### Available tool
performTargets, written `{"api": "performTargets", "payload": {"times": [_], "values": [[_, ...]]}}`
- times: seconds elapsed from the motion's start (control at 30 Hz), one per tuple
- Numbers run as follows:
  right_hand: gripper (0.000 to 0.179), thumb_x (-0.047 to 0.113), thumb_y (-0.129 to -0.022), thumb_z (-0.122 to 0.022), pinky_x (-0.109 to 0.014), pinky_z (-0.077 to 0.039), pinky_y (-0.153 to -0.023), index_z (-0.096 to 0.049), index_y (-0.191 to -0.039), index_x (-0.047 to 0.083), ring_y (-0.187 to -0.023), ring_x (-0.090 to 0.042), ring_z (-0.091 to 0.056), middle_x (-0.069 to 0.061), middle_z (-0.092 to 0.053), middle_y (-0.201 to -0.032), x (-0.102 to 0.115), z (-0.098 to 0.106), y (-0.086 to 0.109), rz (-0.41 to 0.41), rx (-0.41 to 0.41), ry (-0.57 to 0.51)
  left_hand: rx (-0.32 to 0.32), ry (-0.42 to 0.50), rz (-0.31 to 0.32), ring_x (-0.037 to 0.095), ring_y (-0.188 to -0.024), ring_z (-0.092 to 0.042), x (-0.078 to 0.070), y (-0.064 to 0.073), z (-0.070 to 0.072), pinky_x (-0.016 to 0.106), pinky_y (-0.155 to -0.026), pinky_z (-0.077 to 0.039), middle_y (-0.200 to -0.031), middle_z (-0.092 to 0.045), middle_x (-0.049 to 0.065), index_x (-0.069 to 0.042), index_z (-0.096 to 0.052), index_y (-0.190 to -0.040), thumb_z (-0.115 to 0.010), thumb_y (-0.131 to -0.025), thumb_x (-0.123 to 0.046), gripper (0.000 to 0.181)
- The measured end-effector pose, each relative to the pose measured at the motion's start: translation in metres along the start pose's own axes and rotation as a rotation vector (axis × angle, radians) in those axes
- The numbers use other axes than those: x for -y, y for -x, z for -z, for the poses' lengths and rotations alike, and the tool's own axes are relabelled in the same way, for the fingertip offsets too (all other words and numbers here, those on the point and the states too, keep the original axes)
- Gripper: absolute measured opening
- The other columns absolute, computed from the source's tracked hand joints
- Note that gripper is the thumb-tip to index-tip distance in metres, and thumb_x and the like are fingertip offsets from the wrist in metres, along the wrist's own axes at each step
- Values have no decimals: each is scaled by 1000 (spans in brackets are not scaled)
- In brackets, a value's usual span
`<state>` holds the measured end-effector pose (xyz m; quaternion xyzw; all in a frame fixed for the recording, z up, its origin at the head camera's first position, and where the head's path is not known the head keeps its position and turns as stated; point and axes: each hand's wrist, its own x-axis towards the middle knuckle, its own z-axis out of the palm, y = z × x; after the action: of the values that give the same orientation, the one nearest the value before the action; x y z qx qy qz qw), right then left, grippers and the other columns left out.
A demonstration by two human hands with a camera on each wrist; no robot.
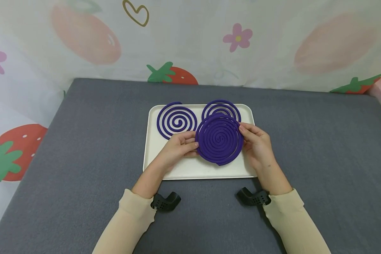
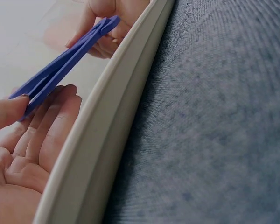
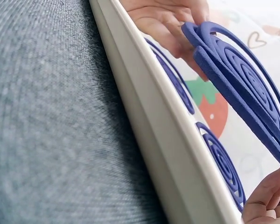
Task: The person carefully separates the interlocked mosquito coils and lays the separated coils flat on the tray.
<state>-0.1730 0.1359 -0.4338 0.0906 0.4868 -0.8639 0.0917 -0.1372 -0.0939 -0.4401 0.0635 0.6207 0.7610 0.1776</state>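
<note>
A purple pair of nested mosquito coils (image 1: 220, 139) is held between both hands, raised above a white tray (image 1: 177, 173). My left hand (image 1: 181, 144) pinches its left edge, thumb on top and fingers underneath. On the opposite edge, my right hand (image 1: 258, 146) grips with thumb and fingers. Seen side-on in the left wrist view, the coils (image 2: 65, 70) look like two thin layers slightly spread apart. Two looser single coils lie on the tray: one coil (image 1: 178, 123) at the back left, another coil (image 1: 221, 101) at the back right, partly hidden behind the held pair.
The tray's raised rim (image 3: 144, 112) runs close beside both wrists. Under it is a grey cloth-covered table (image 1: 82, 158). Behind the table hangs a pale curtain (image 1: 190, 42) printed with strawberries and flowers. Each wrist wears a black camera mount (image 1: 166, 201).
</note>
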Motion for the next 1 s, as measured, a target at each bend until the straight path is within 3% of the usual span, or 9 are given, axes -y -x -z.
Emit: {"api": "performTargets", "payload": {"times": [0.2, 0.47, 1.0], "values": [[19, -1, -88, -63, -16, -48, -56, -73, -77, 11, -61, -8, -60, 0, -67, -72, -1, 1, 0, 7, -1, -10, 11, 11, 0, 12, -88, -64, 1, -1, -1, 31, -79, -55, -120, -51, 37, 21, -42, -124, -44, -92, 10, 34], [34, -8, -92, -52, -16, -46, -55, -72, -75, 13, -60, -6, -57, 2, -65, -71, -2, 0, 1, 2, 32, 64, -75, 16, -9, 12, -83, -65, 0, -1, -1, 30, -75, -56, -117, -53, 37, 20, -43, -126, -42, -94, 10, 34], [33, -6, -92, -53, -17, -47, -55, -72, -76, 14, -59, -7, -57, 3, -65, -70, 0, -1, 1, -29, 41, 98, -116, 8, -19, 11, -82, -66, 2, -2, 0, 29, -76, -56, -113, -55, 37, 20, -45, -124, -43, -93, 10, 33]]}}
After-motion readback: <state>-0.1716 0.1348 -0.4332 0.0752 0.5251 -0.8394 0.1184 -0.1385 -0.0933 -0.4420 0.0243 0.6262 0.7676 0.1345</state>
